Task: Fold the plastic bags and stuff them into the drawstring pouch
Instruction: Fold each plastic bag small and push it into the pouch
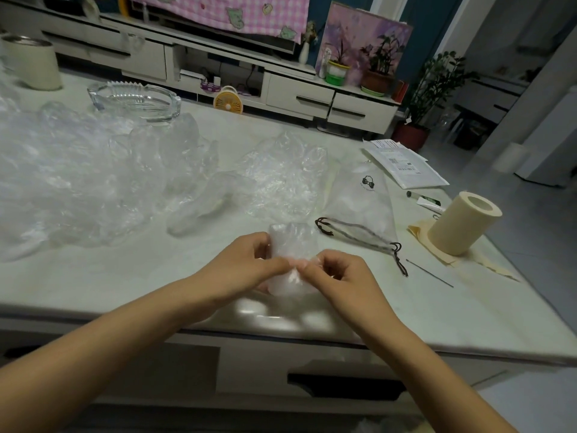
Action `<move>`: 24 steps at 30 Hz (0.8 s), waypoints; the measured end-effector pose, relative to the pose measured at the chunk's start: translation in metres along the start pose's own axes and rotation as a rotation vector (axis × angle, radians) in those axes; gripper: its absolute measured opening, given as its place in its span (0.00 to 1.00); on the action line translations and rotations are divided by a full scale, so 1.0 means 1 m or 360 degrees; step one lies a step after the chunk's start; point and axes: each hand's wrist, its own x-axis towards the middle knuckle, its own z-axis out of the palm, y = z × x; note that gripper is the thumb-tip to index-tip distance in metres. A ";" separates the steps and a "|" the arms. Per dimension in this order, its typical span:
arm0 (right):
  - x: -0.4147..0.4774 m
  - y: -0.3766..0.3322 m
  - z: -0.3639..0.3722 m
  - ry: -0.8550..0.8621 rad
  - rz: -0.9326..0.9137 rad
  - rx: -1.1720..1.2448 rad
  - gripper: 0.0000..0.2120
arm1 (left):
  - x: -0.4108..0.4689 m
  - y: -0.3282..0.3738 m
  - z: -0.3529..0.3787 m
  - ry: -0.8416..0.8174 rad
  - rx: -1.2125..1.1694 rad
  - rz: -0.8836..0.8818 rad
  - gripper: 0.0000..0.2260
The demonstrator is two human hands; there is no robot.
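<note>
Both hands work at the near edge of the bench (156, 276), mid-fold. Left hand (249, 260) grip: fingers curled, pinching a partly folded plastic bag (292, 242). Right hand (337, 273) grip: same, pinching the same bag, with the fingertips of both almost meeting. The bag is a narrow clear strip; its far end pokes out toward 12 o'clock and its near end is hidden under the hands. The drawstring pouch (362, 201) lies flat at 2 o'clock from the hands, close by, mouth toward the person, dark cord loose. Something pale seems to be inside; can't tell how much. Unfolded bags: one crumpled bag (281, 173) at 12 o'clock, a big heap (78, 182) at 10 o'clock. A paper roll (462, 223) stands at 3 o'clock. Likely step: folding the strip into a small packet. To do it well, squeeze the air out before each turn, line up the edges and crease firmly, since the film looks slippery and springy. Never release both grips together, and make the packet narrower than the pouch mouth. Judging by the heap, most of the task remains.
</note>
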 end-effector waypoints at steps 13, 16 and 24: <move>0.007 -0.004 -0.001 -0.0304 0.0601 0.1404 0.13 | -0.005 0.002 0.007 -0.0028 -0.0275 0.0089 0.10; 0.006 -0.009 -0.007 -0.0300 0.0670 0.1604 0.15 | -0.005 0.001 0.008 0.0068 -0.0247 0.0149 0.13; 0.006 -0.007 -0.022 -0.0583 0.0731 0.1098 0.16 | -0.004 -0.003 0.008 0.0032 -0.0115 0.0171 0.18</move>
